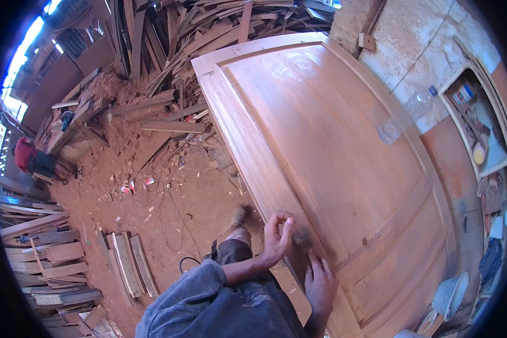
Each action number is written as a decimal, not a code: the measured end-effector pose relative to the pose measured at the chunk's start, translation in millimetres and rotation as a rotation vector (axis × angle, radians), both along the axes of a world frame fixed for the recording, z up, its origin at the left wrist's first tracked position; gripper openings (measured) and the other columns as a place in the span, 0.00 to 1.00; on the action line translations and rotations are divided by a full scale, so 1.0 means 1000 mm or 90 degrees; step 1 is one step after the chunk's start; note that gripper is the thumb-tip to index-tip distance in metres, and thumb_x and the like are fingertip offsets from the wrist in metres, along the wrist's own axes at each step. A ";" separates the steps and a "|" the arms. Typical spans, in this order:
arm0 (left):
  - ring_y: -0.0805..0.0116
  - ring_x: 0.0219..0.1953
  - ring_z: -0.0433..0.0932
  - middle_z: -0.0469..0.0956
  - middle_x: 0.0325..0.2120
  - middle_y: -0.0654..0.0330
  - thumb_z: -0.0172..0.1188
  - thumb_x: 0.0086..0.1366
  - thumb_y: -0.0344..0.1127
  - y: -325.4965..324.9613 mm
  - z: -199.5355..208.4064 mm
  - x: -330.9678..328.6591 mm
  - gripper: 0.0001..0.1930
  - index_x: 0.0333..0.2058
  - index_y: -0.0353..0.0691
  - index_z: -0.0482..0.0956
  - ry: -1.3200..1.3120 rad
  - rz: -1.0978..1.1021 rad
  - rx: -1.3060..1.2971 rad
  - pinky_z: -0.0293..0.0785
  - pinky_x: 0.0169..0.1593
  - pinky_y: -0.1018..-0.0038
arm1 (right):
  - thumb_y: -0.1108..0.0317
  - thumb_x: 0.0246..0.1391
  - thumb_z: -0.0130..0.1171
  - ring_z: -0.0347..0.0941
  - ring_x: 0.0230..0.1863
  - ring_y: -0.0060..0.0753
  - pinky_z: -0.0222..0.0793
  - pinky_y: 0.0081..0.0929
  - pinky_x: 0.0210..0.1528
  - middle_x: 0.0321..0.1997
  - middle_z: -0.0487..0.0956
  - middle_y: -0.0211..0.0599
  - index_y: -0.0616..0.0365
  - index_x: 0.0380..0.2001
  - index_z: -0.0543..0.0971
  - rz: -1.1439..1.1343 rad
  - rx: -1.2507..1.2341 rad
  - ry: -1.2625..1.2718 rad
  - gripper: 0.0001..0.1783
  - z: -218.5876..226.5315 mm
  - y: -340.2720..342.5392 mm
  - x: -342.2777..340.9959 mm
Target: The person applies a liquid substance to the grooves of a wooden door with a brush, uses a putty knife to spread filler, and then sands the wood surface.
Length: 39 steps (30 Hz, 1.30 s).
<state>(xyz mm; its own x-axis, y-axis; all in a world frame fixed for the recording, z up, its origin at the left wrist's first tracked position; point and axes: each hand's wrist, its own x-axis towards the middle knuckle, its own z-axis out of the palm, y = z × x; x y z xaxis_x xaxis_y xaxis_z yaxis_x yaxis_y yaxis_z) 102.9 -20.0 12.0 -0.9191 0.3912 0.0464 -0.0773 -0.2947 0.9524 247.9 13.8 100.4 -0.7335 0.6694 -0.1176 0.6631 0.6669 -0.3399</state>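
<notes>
A large panelled wooden door [343,152] lies in front of me, its long left stile under my hands. My left hand [278,236] is closed at the stile's outer edge, fingers curled and thumb raised. Beside its thumb is a small dark, flat piece [302,239], blurred, which the hand seems to grip; its exact kind does not show. Just below that piece, my right hand [321,284] rests on the stile with fingers extended and apart, fingertips close to the dark piece. Whether they touch it I cannot tell.
A clear plastic bottle [408,115] lies on the door's right side. Beyond are a wall shelf [487,163] with small items and a pale bowl [450,296]. Scrap wood [208,42] is heaped at the back; planks [132,265] and a cable lie left. Another person [36,158] bends far left.
</notes>
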 end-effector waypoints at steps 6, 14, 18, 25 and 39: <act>0.79 0.30 0.69 0.72 0.26 0.64 0.49 0.67 0.31 -0.029 0.022 -0.145 0.05 0.33 0.36 0.69 -0.066 0.087 0.038 0.67 0.36 0.81 | 0.68 0.52 0.54 0.75 0.32 0.44 0.72 0.37 0.32 0.37 0.75 0.39 0.48 0.49 0.76 0.015 0.003 -0.012 0.18 -0.008 -0.005 -0.086; 0.78 0.27 0.70 0.72 0.25 0.63 0.48 0.67 0.32 -0.147 -0.098 -0.373 0.07 0.32 0.36 0.71 -0.011 0.253 -0.238 0.68 0.33 0.81 | 0.69 0.54 0.51 0.75 0.29 0.48 0.72 0.39 0.31 0.34 0.76 0.41 0.46 0.48 0.76 0.084 0.018 -0.116 0.17 0.010 -0.007 -0.324; 0.76 0.26 0.72 0.74 0.24 0.62 0.52 0.66 0.39 -0.299 -0.197 -0.420 0.11 0.33 0.35 0.73 -0.105 0.332 -0.418 0.70 0.31 0.79 | 0.69 0.55 0.49 0.75 0.27 0.47 0.72 0.40 0.31 0.31 0.76 0.41 0.50 0.47 0.75 0.123 0.009 -0.109 0.16 0.005 0.021 -0.446; 0.68 0.24 0.75 0.75 0.24 0.55 0.51 0.63 0.39 -0.492 -0.302 -0.318 0.14 0.33 0.31 0.72 -0.574 0.259 -0.647 0.73 0.25 0.74 | 0.72 0.52 0.53 0.76 0.28 0.44 0.72 0.38 0.30 0.34 0.76 0.41 0.49 0.49 0.74 0.033 -0.012 0.103 0.19 -0.004 0.048 -0.540; 0.71 0.35 0.75 0.78 0.34 0.60 0.47 0.68 0.40 -0.248 -0.219 -0.504 0.14 0.43 0.37 0.73 -0.277 -0.016 -0.365 0.70 0.39 0.74 | 0.70 0.56 0.50 0.76 0.33 0.47 0.71 0.38 0.34 0.35 0.76 0.45 0.51 0.48 0.75 0.024 -0.001 0.083 0.16 -0.005 0.048 -0.647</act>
